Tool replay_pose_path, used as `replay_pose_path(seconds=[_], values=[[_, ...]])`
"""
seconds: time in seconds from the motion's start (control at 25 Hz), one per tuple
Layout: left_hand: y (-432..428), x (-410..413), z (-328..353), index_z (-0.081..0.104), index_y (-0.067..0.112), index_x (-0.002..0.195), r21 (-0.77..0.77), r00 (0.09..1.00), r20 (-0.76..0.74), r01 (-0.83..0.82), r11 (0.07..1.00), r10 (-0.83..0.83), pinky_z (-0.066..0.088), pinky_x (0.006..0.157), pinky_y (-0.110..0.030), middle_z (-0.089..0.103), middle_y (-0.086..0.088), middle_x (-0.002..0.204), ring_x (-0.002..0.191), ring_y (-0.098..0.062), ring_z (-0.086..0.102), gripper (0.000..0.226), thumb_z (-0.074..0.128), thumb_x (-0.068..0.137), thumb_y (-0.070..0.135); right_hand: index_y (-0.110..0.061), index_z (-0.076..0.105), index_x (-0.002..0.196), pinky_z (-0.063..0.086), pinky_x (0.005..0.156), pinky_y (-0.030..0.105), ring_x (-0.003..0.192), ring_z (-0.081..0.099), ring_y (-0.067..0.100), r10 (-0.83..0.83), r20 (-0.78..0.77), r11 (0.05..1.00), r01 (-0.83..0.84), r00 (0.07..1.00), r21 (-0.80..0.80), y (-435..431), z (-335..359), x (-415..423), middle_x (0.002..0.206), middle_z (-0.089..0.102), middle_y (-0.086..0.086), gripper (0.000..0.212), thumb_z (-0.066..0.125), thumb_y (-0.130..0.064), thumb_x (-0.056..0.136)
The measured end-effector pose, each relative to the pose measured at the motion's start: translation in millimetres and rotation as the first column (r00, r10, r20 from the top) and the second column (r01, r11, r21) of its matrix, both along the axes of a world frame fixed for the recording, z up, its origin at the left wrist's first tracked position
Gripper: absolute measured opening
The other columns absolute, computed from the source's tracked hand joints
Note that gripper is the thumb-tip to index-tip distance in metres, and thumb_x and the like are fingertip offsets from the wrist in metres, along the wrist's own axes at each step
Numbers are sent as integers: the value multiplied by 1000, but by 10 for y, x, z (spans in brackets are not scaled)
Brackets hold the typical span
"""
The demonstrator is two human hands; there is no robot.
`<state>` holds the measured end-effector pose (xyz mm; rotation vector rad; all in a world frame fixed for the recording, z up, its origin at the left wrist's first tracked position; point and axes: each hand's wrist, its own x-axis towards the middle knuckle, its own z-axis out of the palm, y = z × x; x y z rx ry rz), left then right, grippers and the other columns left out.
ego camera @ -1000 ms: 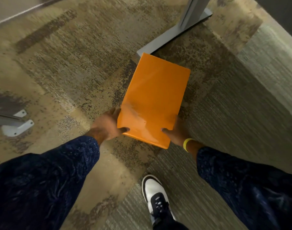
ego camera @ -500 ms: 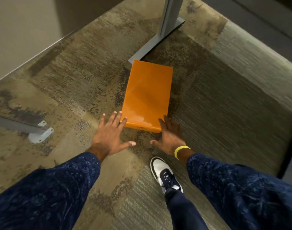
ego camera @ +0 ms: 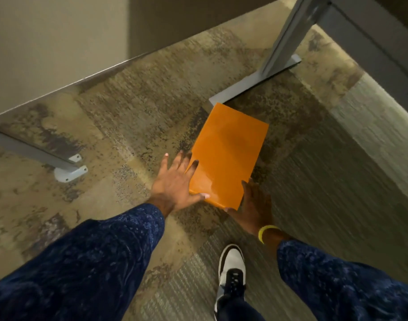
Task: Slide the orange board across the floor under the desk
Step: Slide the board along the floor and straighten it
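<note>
The orange board (ego camera: 226,154) lies flat on the patterned carpet, its far corner touching the grey foot of a desk leg (ego camera: 251,84). My left hand (ego camera: 173,184) rests spread at the board's near left corner, with the thumb along the near edge and one fingertip on top. My right hand (ego camera: 256,205), with a yellow wristband (ego camera: 265,231), lies against the near right corner, fingers stretched along the right edge. Neither hand is closed around the board.
The grey desk upright (ego camera: 288,31) rises at the top right. A second metal foot with a white bracket (ego camera: 68,172) sits at the left, under a beige panel (ego camera: 47,42). My white and black shoe (ego camera: 232,272) stands just behind the board.
A second ago both hands held the board off the floor; then it lay flat with my hands open behind it. Now both hands touch its near corners and it has turned slightly.
</note>
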<state>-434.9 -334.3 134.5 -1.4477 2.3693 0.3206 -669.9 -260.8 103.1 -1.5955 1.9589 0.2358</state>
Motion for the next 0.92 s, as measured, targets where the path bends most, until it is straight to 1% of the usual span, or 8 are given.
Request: replay_pose_path(seconds=[0.08,0.2,0.32,0.52,0.6,0.72,0.84,0.92], values=[[-68,-30,15,0,19,156,-13,998,-12,-56,998,56,3,118,-63,-3,-10,167,153,-31,-1,112,1,71,92,-23,2,155,11,118,58,152,6,31,24,-17,1000,-23,1000,8,-77,-16,-103,166,-1,8,103,63,-60,81],[-247,-91,-139,7,19,156,-22,993,-56,-106,994,104,8,118,-63,3,-9,167,152,-30,7,115,4,69,94,-22,1,156,5,119,55,152,2,30,13,-5,999,-12,1000,44,-196,-93,-211,166,-4,7,102,62,-59,83],[-349,-111,-444,2,20,157,-2,986,-87,-141,990,141,7,119,-63,-1,-7,167,153,-28,3,116,0,67,95,-20,-1,155,5,120,54,153,-1,28,77,-37,996,-75,996,49,-267,-302,-236,166,-5,9,100,59,-59,85],[-601,-190,-1043,-10,24,155,73,993,-60,-93,993,98,14,117,-61,-12,-2,166,153,-29,-5,115,-3,65,95,-23,-2,156,4,120,53,153,-3,28,-130,23,991,130,991,24,-400,-802,-155,166,-7,7,101,57,-63,84],[-746,-249,-1265,-13,29,154,175,994,-65,-80,981,93,22,115,-61,-19,3,165,152,-33,-7,115,6,64,97,-23,-2,156,6,120,55,153,-1,29,-208,12,978,207,978,20,-442,-963,-109,166,-7,6,102,55,-66,83],[-845,-321,-1600,-13,26,155,221,988,-128,-62,973,92,32,112,-59,-16,1,166,152,-38,-2,123,21,62,98,-19,-1,156,9,120,53,152,2,30,-345,13,939,345,939,-9,-445,-1221,-60,166,-5,8,104,55,-68,83],[-873,-240,-1823,-8,10,155,346,872,-302,-275,897,384,33,113,-54,-6,-12,166,152,-35,10,132,48,64,87,-16,-7,155,15,120,51,152,2,30,-476,72,878,479,876,-20,-422,-1371,25,166,-7,8,113,60,-67,80],[-904,-173,-2011,2,6,154,435,784,-354,-344,832,510,40,107,-52,10,-17,164,146,-37,28,127,65,68,74,-19,-12,155,23,118,52,152,7,30,-557,152,825,564,817,-9,-397,-1469,91,166,-9,6,118,62,-68,77]])
